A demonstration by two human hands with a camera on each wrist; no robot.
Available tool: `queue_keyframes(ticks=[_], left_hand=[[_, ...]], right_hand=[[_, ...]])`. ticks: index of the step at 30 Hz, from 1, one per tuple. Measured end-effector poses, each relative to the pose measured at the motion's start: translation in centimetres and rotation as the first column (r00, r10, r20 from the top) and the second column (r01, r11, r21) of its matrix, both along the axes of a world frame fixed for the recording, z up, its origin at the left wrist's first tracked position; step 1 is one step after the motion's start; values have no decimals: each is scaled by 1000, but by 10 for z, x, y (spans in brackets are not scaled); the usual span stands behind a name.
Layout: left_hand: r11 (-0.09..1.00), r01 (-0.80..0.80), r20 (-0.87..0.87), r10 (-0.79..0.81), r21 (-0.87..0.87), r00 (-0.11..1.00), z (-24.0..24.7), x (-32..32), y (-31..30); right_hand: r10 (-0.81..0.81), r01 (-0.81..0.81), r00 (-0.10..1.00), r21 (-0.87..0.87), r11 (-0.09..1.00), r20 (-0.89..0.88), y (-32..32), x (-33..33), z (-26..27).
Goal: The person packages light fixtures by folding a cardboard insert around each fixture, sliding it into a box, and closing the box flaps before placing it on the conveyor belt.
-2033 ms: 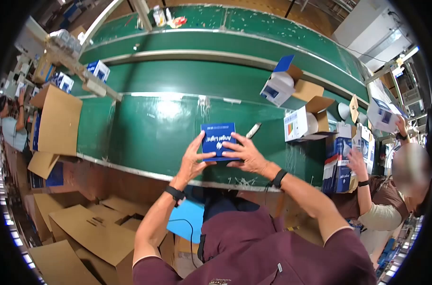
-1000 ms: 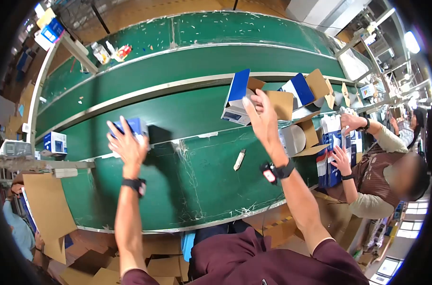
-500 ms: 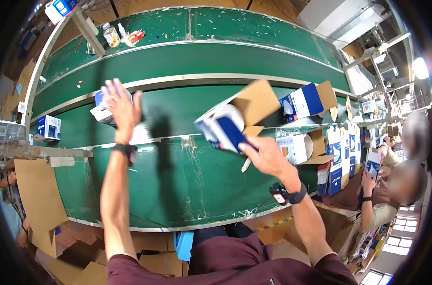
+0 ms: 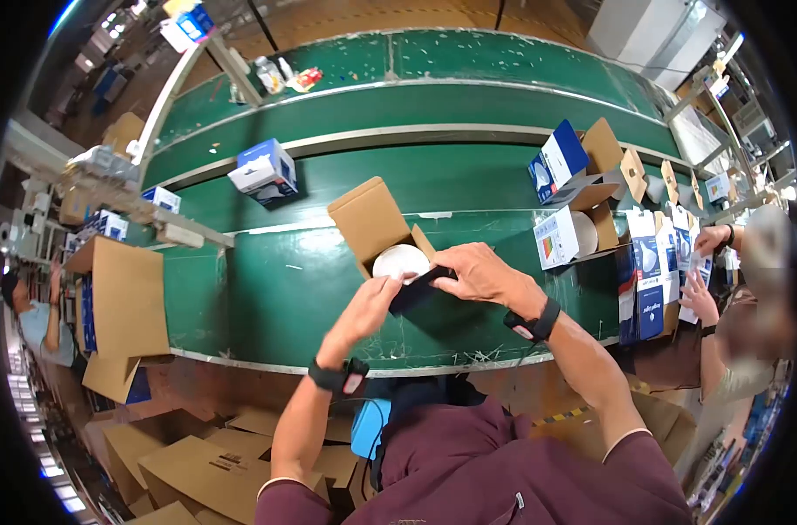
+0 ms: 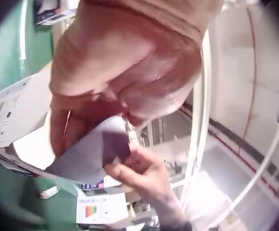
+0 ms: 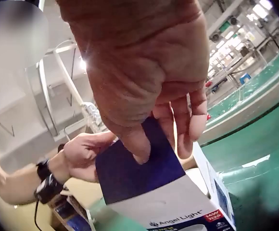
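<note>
In the head view, an open light bulb box (image 4: pixel 368 219) stands tilted near the middle of the green bench, its brown flap raised. A white round bulb top (image 4: pixel 402 261) shows in its mouth. My right hand (image 4: pixel 486 276) pinches the dark blue flap (image 6: pixel 134 166) between thumb and fingers, seen closely in the right wrist view. At the flap's other side, my left hand (image 4: pixel 363 311) grips its edge, with fingers reaching over the bulb. The box's white side with "Angel Light" print faces the right wrist camera. Part of the flap is hidden behind the hands.
A closed bulb box (image 4: pixel 267 171) stands at the back left. More open boxes (image 4: pixel 566 238) stand to the right, near another person's hands (image 4: pixel 700 293). A large carton (image 4: pixel 129 297) is at the left. In the left wrist view, a utility knife (image 5: pixel 49 192) lies on the bench.
My left hand has let go of the closed box at the back left and come to the open box. My right hand has drawn that open box from the right toward me.
</note>
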State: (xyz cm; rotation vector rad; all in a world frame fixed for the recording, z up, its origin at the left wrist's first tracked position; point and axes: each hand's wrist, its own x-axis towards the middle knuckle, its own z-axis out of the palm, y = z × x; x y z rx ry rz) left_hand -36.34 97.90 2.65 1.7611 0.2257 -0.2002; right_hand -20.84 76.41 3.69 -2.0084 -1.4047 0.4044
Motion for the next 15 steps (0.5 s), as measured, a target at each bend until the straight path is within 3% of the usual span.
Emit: queue_keyframes(ticks=[3, 10, 11, 15], left_hand=[[991, 137, -306, -128, 8, 943, 7, 11, 8], [909, 314, -252, -383, -274, 889, -12, 45, 30], [901, 252, -265, -355, -354, 897, -8, 49, 30], [881, 368, -273, -448, -298, 851, -13, 66, 29]], right_hand=[[29, -35, 996, 67, 997, 89, -1, -12, 2], [-57, 34, 982, 130, 991, 180, -5, -24, -15], [-89, 65, 980, 140, 988, 176, -5, -25, -17], [-131, 101, 987, 286, 953, 90, -7, -31, -23]])
